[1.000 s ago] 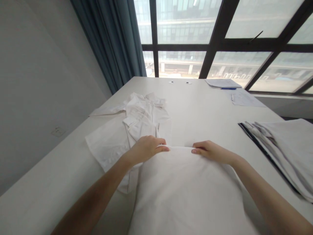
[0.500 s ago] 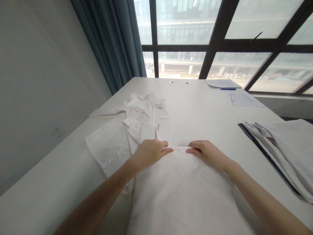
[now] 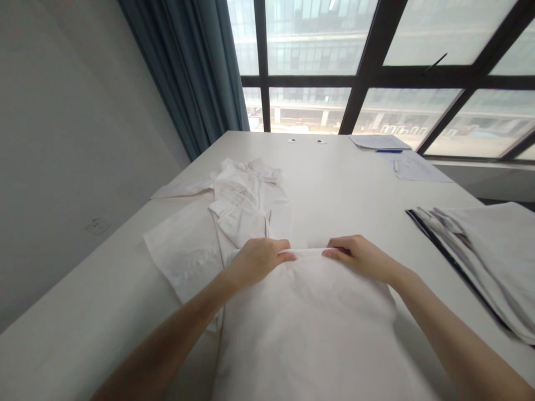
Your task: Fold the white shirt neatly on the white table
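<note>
A plain white cloth [image 3: 313, 323] spreads from the middle of the view down to the bottom edge; its kind does not show. My left hand [image 3: 263, 256] pinches its far edge between thumb and fingers. On the same edge, a little to the right, my right hand [image 3: 355, 253] is closed in a pinch too. The edge runs nearly straight between them. Just beyond my left hand lies a rumpled white shirt [image 3: 242, 195], one sleeve stretched out to the left. The white cloth overlaps the shirt's near right part.
Folded fabrics, white with a dark one below [image 3: 493, 250], are stacked at the right edge of the white table [image 3: 326, 184]. Papers [image 3: 378, 142] and a blue pen [image 3: 388, 151] lie at the back right. A blue curtain [image 3: 196, 72] and a wall stand left, windows behind.
My right hand has slid slightly to the right along the cloth's far edge, so the gap between my hands is wider. My left hand stays nearly in place.
</note>
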`<action>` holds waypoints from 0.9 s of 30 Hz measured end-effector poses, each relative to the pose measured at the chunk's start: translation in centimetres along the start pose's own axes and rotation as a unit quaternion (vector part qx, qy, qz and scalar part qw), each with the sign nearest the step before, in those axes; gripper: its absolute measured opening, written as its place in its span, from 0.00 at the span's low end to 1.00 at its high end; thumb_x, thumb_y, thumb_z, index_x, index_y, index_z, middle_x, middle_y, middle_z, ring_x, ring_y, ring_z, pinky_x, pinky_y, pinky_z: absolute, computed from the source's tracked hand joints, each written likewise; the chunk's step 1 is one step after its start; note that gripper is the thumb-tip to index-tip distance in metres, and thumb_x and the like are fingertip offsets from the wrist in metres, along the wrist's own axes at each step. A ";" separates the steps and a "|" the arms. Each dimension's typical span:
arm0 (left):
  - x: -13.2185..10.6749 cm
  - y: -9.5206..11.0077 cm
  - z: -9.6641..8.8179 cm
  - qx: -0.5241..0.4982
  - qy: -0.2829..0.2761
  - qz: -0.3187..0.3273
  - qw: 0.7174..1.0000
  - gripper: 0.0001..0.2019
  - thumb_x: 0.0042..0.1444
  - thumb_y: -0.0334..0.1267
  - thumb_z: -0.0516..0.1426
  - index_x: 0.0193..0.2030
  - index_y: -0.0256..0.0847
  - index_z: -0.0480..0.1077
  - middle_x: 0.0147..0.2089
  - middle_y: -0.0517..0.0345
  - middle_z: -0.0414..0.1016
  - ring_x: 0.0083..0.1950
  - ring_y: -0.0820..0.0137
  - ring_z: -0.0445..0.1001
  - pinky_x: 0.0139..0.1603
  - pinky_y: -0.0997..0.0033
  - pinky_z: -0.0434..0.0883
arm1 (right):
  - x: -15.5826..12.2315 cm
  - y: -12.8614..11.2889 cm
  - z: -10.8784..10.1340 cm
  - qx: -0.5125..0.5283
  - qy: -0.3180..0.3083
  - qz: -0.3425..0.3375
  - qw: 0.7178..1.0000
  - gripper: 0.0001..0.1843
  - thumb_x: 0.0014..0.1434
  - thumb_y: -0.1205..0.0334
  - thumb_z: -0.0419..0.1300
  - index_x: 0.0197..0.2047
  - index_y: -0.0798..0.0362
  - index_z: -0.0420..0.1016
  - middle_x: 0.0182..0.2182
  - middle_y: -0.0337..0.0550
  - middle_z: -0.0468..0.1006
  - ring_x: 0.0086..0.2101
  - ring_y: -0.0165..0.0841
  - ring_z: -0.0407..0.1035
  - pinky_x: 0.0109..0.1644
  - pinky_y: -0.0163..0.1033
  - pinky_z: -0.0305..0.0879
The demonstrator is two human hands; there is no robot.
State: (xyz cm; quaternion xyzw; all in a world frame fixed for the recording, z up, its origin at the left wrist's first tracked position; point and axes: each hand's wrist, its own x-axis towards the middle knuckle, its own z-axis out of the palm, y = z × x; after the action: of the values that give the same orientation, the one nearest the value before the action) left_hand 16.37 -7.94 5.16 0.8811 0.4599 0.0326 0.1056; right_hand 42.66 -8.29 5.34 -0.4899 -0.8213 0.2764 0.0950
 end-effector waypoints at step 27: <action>0.2 1.4 1.1 -0.017 0.053 0.038 0.998 0.15 0.65 0.49 0.51 0.45 0.40 0.69 0.41 0.55 0.78 0.44 0.66 0.76 0.42 0.73 0.68 | -1.0 -1.4 0.0 -0.157 0.118 -0.092 0.976 0.29 0.67 0.41 0.44 0.30 0.51 0.75 0.23 0.44 0.75 0.27 0.34 0.68 0.33 0.37 0.56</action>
State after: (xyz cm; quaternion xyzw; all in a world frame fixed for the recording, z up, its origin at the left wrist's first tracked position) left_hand 17.80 -8.72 4.37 0.8931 0.4303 0.0905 0.0946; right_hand 42.12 -9.70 6.26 -0.4502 -0.8790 0.0745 0.1380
